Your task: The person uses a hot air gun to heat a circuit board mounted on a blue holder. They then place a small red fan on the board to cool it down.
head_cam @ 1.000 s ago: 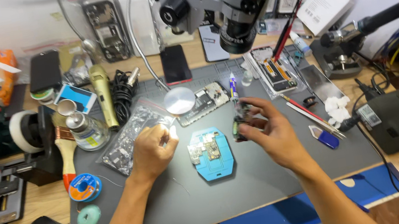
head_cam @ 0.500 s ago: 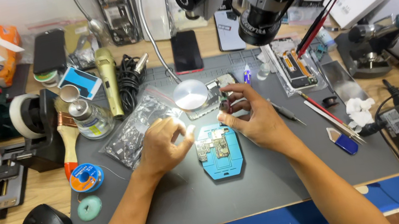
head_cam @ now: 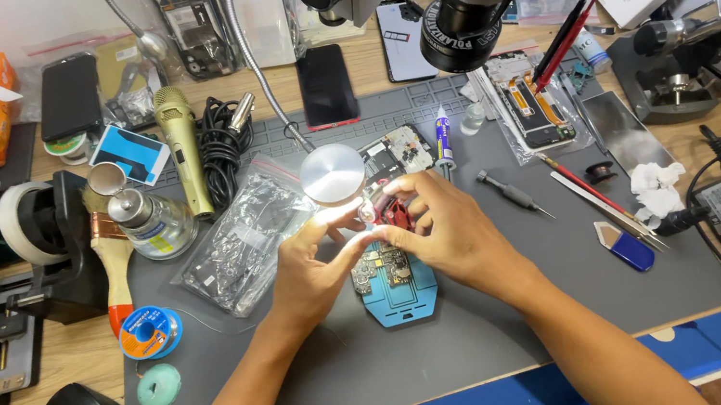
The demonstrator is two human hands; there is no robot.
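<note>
Head view: a small red part (head_cam: 394, 211) is pinched between the fingertips of the left hand (head_cam: 313, 269) and right hand (head_cam: 444, 232), just above the circuit board (head_cam: 382, 272) in the blue holder (head_cam: 401, 301). Judged light, stiff, fragile; best held by its edges.

A wooden workbench (head_cam: 67, 374) carries a grey work mat (head_cam: 464, 351) across its middle. On the mat lie a blue board holder (head_cam: 400, 295) at centre, a clear bag (head_cam: 240, 237) to its left, a solder spool (head_cam: 146, 332) near left, and a screwdriver (head_cam: 508, 190) and blue pry tool (head_cam: 626, 246) to the right.
</note>
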